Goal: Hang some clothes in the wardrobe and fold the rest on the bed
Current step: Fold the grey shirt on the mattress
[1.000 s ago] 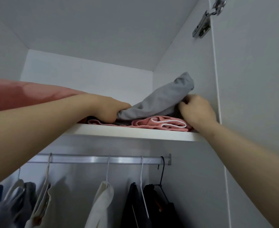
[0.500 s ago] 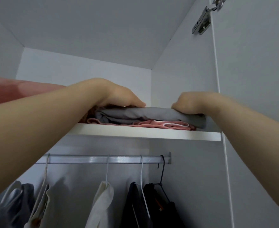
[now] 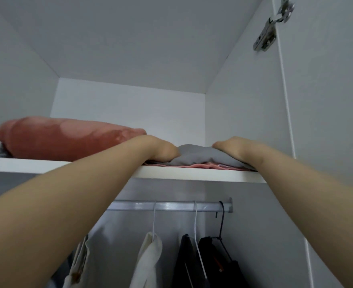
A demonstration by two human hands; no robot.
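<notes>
Reaching up past clothes hung on a silver metal rail, bare forearms meet a white wardrobe shelf. The left hand and right hand sit apart on opposite ends of a folded grey garment, stacked on a folded pink garment near the shelf's front edge; whether the fingers grip it cannot be told. An uneven shove could rumple or tip the stack. Farther left lies a pink cushion.

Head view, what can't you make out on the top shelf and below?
- Fingers of left hand and right hand: head view, hidden behind the knuckles; grip on grey garment unclear.
- Pink garment: head view, mostly under the grey one.
- Hung clothes: head view, cut off by bottom edge.
</notes>
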